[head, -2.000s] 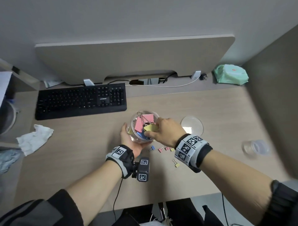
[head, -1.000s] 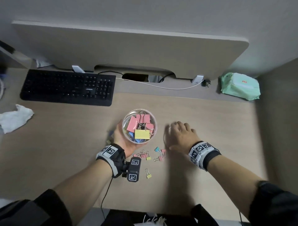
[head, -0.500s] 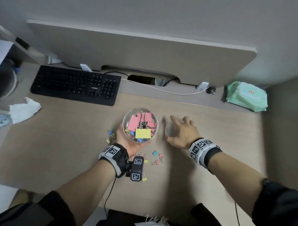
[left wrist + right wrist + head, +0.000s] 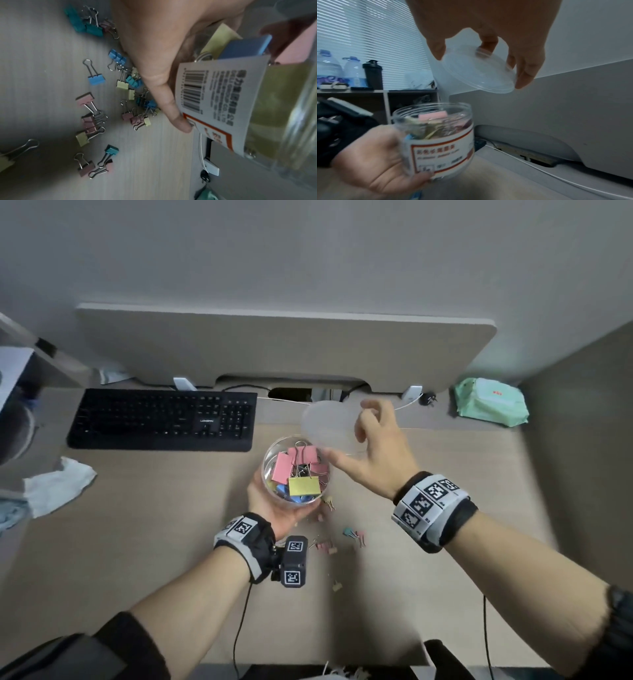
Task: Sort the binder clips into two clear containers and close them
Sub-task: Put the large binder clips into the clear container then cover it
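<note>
Head view: a clear round container (image 4: pixel 295 470), open at the top, sits in the left hand (image 4: pixel 274 508), whose grip is curled around its wall, above the bench (image 4: pixel 137 525). It holds large binder clips (image 4: pixel 303 486), pink, yellow and blue, and carries a white label with a barcode (image 4: pixel 214 94). The right hand (image 4: pixel 380 460) holds a clear lid (image 4: pixel 329 428) by its rim, fingertips clamped on it, tilted just above and beyond the container's mouth, not touching it. Small binder clips (image 4: pixel 354 534) in pink, blue, teal and yellow lie scattered on the bench beneath and beside both hands. Farther out, a black keyboard (image 4: pixel 161 419) lies to the left, crumpled tissue (image 4: pixel 58 486) nearer the left edge, and a green wipes pack (image 4: pixel 489 402) at the far right.
</note>
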